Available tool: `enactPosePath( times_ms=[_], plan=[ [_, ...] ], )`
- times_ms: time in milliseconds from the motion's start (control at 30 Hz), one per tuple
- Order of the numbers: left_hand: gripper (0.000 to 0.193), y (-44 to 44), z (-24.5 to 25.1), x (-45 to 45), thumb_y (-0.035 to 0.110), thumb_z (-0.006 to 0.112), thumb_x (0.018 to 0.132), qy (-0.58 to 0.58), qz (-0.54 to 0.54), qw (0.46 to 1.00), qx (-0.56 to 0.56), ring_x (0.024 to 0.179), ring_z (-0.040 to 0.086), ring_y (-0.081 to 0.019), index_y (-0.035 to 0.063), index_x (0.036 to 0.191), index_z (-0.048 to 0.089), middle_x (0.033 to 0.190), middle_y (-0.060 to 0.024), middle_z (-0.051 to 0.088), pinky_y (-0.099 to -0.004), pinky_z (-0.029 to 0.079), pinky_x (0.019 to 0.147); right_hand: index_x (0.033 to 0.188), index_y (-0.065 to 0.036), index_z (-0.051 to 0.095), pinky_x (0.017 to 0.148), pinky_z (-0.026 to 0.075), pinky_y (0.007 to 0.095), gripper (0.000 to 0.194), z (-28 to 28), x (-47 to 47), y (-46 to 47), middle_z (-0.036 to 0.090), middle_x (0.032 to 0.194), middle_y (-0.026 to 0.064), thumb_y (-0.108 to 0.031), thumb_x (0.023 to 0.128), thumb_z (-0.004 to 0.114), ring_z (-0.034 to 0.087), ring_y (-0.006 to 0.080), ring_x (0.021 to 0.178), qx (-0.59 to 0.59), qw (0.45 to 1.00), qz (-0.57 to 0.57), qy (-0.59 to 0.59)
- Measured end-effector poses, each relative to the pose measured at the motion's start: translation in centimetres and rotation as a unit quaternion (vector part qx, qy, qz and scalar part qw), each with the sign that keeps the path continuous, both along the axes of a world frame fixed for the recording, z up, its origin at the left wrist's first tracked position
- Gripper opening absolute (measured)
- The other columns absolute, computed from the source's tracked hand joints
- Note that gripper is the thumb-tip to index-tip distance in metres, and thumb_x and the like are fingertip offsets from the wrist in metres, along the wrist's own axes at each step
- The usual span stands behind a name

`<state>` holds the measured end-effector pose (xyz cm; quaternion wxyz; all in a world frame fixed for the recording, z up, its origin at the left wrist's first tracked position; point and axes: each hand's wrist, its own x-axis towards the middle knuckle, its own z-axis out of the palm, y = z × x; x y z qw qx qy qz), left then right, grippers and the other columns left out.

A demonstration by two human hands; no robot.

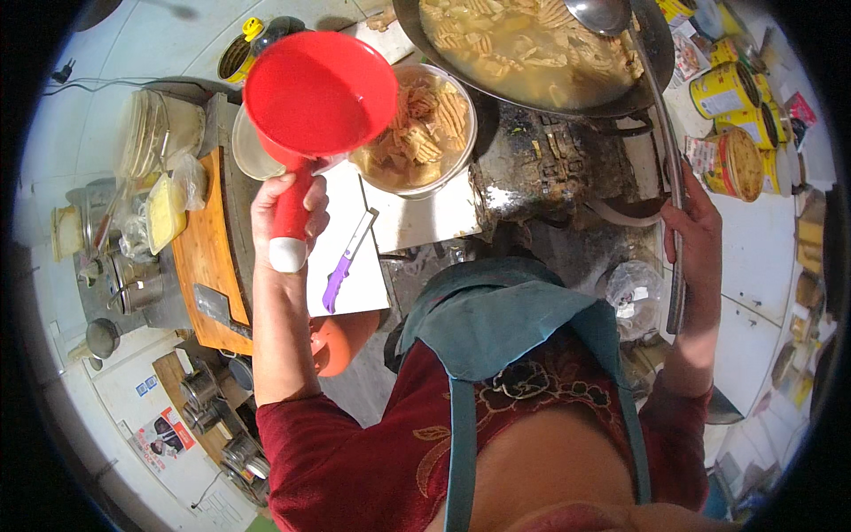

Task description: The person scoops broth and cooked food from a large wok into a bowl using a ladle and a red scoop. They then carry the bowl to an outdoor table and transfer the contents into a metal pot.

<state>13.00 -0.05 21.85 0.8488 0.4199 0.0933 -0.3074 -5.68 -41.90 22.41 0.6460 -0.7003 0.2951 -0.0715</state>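
Note:
My left hand (266,216) grips the handle of a red plastic dipper (319,93), its bowl raised and facing the camera. The dipper hides part of a round pot (425,195) full of wavy-cut brownish pieces. In my right hand (699,223) is the long metal handle of a ladle (655,100). The ladle's bowl rests over a large wok (495,101), in which similar wavy-cut pieces (538,46) sit in cloudy liquid. Below the dipper, a purple-handled knife (348,263) lies on a white surface (429,223).
A wooden board (213,266) at left carries a cleaver (213,302) and a yellow tub (165,213). Several yellow cans (723,90) stand at right. The grimy stove top (552,156) lies below the wok. An orange vessel (342,342) is beneath my left forearm.

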Motion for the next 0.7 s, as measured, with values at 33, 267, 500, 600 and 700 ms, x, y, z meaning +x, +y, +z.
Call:
enactPosePath(
  times_ms=[33, 267, 500, 600, 700],
  plan=[
    [0.049, -0.2, 0.6, 0.2, 0.023, 0.05, 0.085, -0.002, -0.012, 0.999, -0.035, 0.035, 0.042, -0.016, -0.0109, 0.119, 0.04, 0.064, -0.009, 0.048, -0.0237, 0.038, 0.03, 0.138, -0.002, 0.036, 0.036, 0.034, 0.0194, 0.06, 0.0, 0.0, -0.2, 0.057, 0.081, 0.0022, 0.003, 0.08, 0.051, 0.042, 0.0053, 0.043, -0.02, 1.0, 0.002, 0.014],
    [0.055, -5.0, 5.4, 3.4, 0.026, 0.051, 0.085, -0.119, -0.101, 0.988, -0.017, 0.033, 0.042, -0.0143, -0.0128, 0.121, 0.036, 0.06, -0.0073, 0.046, -0.0221, 0.039, 0.029, 0.137, -0.006, 0.04, 0.057, 0.048, 0.0323, 0.062, -1.8, 1.1, -3.1, 0.062, 0.089, 0.0073, 0.002, 0.077, 0.05, 0.057, 0.0192, 0.06, -0.207, 0.975, 0.076, 0.02],
    [0.034, -16.6, 4.3, 7.1, 0.013, 0.061, 0.07, -0.26, -0.156, 0.918, 0.256, 0.063, 0.057, -0.0135, 0.0, 0.101, 0.058, 0.079, -0.007, 0.06, -0.0232, 0.047, 0.055, 0.138, -0.016, 0.037, 0.078, 0.049, 0.0476, 0.068, -4.8, 4.2, -7.5, 0.059, 0.104, 0.0246, -0.002, 0.073, 0.051, 0.059, 0.0408, 0.09, -0.509, 0.833, 0.184, 0.112],
    [0.047, -20.0, 2.4, 7.8, 0.011, 0.064, 0.068, -0.363, -0.185, 0.831, 0.377, 0.078, 0.059, -0.0195, -0.0061, 0.111, 0.055, 0.089, -0.0116, 0.063, -0.0296, 0.047, 0.07, 0.141, -0.021, 0.032, 0.085, 0.046, 0.0452, 0.072, -4.8, 5.1, -8.7, 0.057, 0.114, 0.0209, -0.002, 0.074, 0.054, 0.057, 0.0393, 0.097, -0.512, 0.825, 0.207, 0.122],
    [0.042, -22.6, 1.0, 8.8, 0.012, 0.064, 0.069, -0.454, -0.21, 0.71, 0.496, 0.073, 0.057, -0.0154, -0.0016, 0.108, 0.056, 0.084, -0.0087, 0.062, -0.029, 0.046, 0.067, 0.14, -0.021, 0.033, 0.081, 0.048, 0.0447, 0.071, -4.6, 5.3, -9.6, 0.058, 0.105, 0.0195, -0.004, 0.075, 0.056, 0.058, 0.0382, 0.092, -0.503, 0.819, 0.223, 0.162]
  ],
)
